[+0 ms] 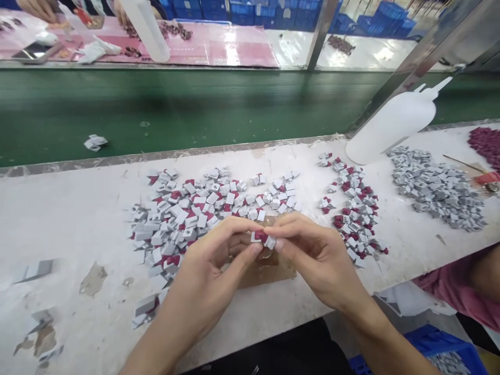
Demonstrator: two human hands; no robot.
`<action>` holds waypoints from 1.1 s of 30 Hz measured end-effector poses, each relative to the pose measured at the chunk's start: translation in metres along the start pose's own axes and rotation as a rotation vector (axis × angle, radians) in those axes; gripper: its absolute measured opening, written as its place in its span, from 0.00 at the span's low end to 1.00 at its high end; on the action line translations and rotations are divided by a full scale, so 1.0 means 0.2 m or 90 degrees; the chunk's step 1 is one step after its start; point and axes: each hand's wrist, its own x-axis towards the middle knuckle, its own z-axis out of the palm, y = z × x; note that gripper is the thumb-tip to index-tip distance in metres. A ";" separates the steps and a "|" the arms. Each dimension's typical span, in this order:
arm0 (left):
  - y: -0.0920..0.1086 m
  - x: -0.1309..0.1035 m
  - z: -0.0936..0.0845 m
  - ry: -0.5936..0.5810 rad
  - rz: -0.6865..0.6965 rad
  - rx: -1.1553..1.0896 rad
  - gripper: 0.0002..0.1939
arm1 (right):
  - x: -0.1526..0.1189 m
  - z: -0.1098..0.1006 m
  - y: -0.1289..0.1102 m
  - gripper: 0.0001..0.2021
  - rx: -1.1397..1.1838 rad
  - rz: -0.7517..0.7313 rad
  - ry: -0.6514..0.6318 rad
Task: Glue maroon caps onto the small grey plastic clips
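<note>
Between my two hands is a small grey and dark-red plastic piece (pixel 261 236), pinched at both ends. My left hand (pixel 219 255) grips its left end with thumb and forefinger. On the other end, the thumb and fingertips of my right hand (pixel 312 250) are closed. Just beneath lies a brown cardboard piece (pixel 269 273) with a wet-looking patch on it. A big heap of grey and dark-red pieces (pixel 187 213) spreads to the left of my hands. Another cluster of such pieces (pixel 355 208) lies to the right.
A white squeeze bottle (pixel 394 122) leans by a metal post at right, near a pile of grey parts (pixel 437 187) and dark-red parts (pixel 486 146). A green conveyor belt (pixel 219 107) runs behind the table. Across it, a person's hands (pixel 39 9) work. A blue crate (pixel 441 346) sits below, right.
</note>
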 end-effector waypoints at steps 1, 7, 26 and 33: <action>0.02 0.04 -0.02 -0.014 0.008 0.047 0.08 | 0.02 -0.01 -0.01 0.14 -0.002 0.000 -0.003; 0.10 0.53 -0.15 0.082 0.019 0.330 0.08 | 0.15 -0.11 -0.05 0.18 -0.170 0.013 0.051; -0.05 1.06 -0.39 0.251 -0.038 0.410 0.05 | 0.77 -0.81 0.19 0.22 -0.856 0.028 0.110; -0.10 0.19 -0.35 0.244 0.068 0.457 0.13 | 0.78 -0.87 0.25 0.20 -0.829 0.047 0.088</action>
